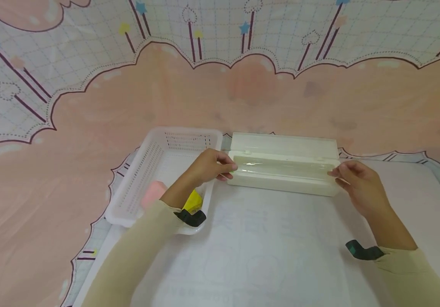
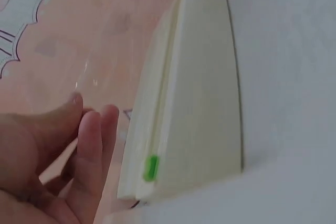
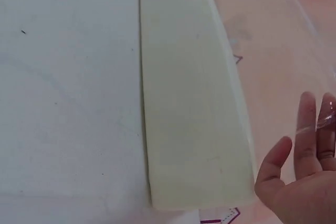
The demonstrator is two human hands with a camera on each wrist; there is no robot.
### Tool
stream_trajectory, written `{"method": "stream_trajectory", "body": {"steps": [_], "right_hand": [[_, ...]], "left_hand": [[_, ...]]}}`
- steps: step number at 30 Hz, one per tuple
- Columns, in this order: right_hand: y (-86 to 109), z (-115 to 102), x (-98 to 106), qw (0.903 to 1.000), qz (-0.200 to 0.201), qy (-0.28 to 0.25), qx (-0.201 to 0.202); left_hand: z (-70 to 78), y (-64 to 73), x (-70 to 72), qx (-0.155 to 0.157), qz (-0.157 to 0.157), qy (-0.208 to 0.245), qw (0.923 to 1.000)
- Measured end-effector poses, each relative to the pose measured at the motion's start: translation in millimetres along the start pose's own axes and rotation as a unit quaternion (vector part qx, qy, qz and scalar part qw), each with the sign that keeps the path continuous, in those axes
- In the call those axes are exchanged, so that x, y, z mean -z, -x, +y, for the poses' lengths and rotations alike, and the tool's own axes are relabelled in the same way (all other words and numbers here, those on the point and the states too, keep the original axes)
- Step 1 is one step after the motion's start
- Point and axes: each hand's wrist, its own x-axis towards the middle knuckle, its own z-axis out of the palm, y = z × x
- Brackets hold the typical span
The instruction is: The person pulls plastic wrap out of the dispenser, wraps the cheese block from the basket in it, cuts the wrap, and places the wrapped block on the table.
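A white perforated basket (image 1: 154, 170), containing pink and yellow items, is being observed just left of the cream dispenser box (image 1: 283, 168), lid raised. Clear film (image 1: 281, 165) is being pinched at the box's left end by the left hand (image 1: 208, 167) and at its right end by the right hand (image 1: 358, 181).

Legible text, labels, brands, numbers: none in any view.

Cream-white long plastic cling-film dispenser box (image 1: 283, 170): no lettering can be made out; a small green tab on one end carries no readable mark.

White perforated plastic basket (image 1: 143, 170): unmarked.

Pink and white printed cloth (image 1: 89, 128): drawn hearts, stars and cloud outlines only, no words.

White sheet on the bench (image 1: 266, 256): faint pale outlines, too dim to read.
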Motion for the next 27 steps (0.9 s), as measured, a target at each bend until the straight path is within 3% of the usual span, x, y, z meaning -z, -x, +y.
{"method": "stream_trajectory", "body": {"steps": [3,6,8,10,13,21,23,27], "right_hand": [[6.9,-2.6,-2.0,0.9999,-0.011,-0.003,-0.011],[11.6,-2.1,-3.6,0.9997,-0.016,-0.019,-0.002],[14.4,-1.5,-4.1,0.9994,-0.018,-0.026,0.012],[17.9,-1.4,-4.8,0.9987,-0.023,-0.037,0.025],[23.6,-1.9,-6.5,0.9983,-0.024,-0.043,0.030],[40.9,-0.4,-7.8,0.9994,-0.007,-0.033,-0.003],[44.8,1.9,-7.7,0.9996,-0.004,-0.028,0.000],[49.2,6.3,-9.2,0.9998,0.005,-0.007,0.020]], "left_hand": [[0.3,6.5,-8.2,0.018,0.020,0.067,0.9974],[2.2,12.9,-15.7,0.006,0.050,0.100,0.9937],[4.5,18.5,-20.3,-0.019,0.072,0.081,0.9939],[6.1,25.1,-24.4,-0.050,0.094,0.031,0.9939],[6.2,36.5,-30.6,-0.093,0.118,-0.031,0.9882],[-11.1,62.2,-43.2,-0.152,0.154,-0.097,0.9714],[-16.6,66.2,-47.0,-0.153,0.162,-0.091,0.9706],[-22.6,72.3,-57.1,-0.110,0.175,-0.019,0.9782]]}}
